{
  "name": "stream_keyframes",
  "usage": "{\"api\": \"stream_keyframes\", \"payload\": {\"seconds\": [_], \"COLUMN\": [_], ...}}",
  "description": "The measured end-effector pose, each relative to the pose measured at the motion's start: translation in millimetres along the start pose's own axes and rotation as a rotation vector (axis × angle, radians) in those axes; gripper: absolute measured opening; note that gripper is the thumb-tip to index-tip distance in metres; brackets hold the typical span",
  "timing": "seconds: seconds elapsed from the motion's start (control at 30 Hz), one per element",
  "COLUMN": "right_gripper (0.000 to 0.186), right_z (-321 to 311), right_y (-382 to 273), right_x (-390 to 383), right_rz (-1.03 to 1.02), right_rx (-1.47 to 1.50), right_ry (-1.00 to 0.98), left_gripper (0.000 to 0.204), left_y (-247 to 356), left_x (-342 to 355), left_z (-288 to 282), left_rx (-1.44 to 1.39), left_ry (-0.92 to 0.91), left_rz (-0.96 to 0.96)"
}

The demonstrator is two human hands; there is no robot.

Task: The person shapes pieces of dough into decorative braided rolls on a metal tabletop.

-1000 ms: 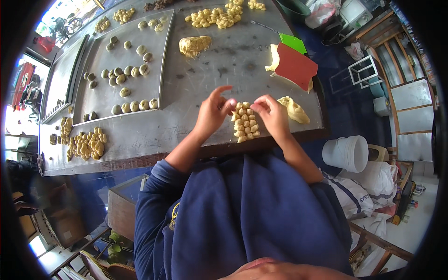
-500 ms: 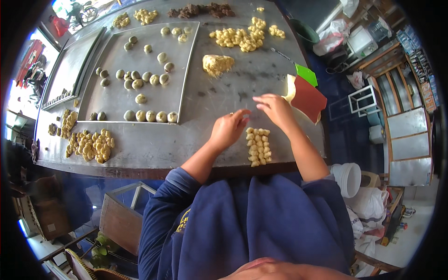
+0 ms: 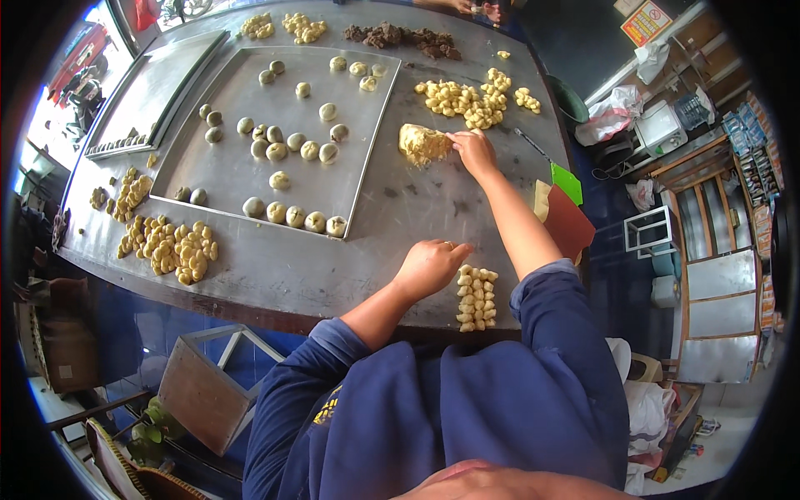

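Note:
My right hand (image 3: 474, 155) reaches out over the metal table, its fingers pinching the right edge of a large yellow dough lump (image 3: 422, 146). Closer to me, my left hand (image 3: 432, 268) is closed with fingertips together; whatever it may hold is too small to make out. Just beside it, small yellow dough pieces (image 3: 477, 300) lie in neat rows near the table's front edge. Beyond the lump spreads a pile of yellow dough balls (image 3: 463, 102). Left of my hands, a large metal tray (image 3: 356, 193) carries scattered round filled balls.
A green scraper (image 3: 567, 183) and a red-brown sheet (image 3: 570, 223) lie at the table's right edge. Flattened dough pieces (image 3: 171, 244) sit at the front left. Dark brown crumbly lumps (image 3: 400, 37) line the far side, where another person's hands (image 3: 477, 7) show. A second tray (image 3: 158, 87) stands at far left.
My right hand has moved away from me to the dough lump and pinched its edge. The left hand has come nearer the rows of dough pieces. The view has shifted; another person's hands now show.

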State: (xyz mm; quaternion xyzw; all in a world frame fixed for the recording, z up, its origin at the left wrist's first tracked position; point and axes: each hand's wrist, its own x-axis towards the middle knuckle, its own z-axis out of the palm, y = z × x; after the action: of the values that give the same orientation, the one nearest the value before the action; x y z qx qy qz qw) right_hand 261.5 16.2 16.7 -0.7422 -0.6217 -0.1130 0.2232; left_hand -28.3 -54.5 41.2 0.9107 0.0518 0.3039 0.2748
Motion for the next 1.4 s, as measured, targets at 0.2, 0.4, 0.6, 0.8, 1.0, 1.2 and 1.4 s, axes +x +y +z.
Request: {"api": "stream_keyframes", "payload": {"seconds": [0.2, 0.4, 0.6, 0.8, 1.0, 1.2, 1.4], "right_gripper": [0.017, 0.016, 0.023, 0.015, 0.014, 0.014, 0.007], "right_z": [-9.7, -55.2, -120.5, -154.3, -123.6, -132.6, -130.7], "right_y": [-5.9, -36.1, -67.0, -122.2, -138.7, -145.8, -156.1], "right_x": [-6.7, -42.7, -129.3, -186.8, -207.2, -203.3, -219.6], "right_rz": [-0.048, 0.300, 0.534, 0.468, 0.115, 0.122, 0.266], "right_rx": [0.004, 0.394, 0.856, 0.432, 0.211, 0.130, 0.316], "right_ry": [0.025, -0.090, -0.385, -0.373, -0.143, -0.114, -0.225], "left_gripper": [0.019, 0.016, 0.014, 0.012, 0.014, 0.016, 0.020], "left_y": [0.1, 2.0, -5.3, -1.8, -1.3, -5.3, -1.4], "left_x": [1.5, 1.2, 0.2, 3.6, 3.4, 1.7, -4.1], "left_z": [1.4, 1.1, 8.8, 5.3, 3.4, 6.2, 12.3], "left_rx": [-0.009, 0.046, -0.018, -0.017, -0.033, -0.085, -0.122], "left_ry": [-0.009, -0.028, 0.074, 0.083, -0.020, -0.023, -0.189], "left_rz": [0.004, -0.086, -0.153, -0.115, -0.135, -0.040, -0.026]}}
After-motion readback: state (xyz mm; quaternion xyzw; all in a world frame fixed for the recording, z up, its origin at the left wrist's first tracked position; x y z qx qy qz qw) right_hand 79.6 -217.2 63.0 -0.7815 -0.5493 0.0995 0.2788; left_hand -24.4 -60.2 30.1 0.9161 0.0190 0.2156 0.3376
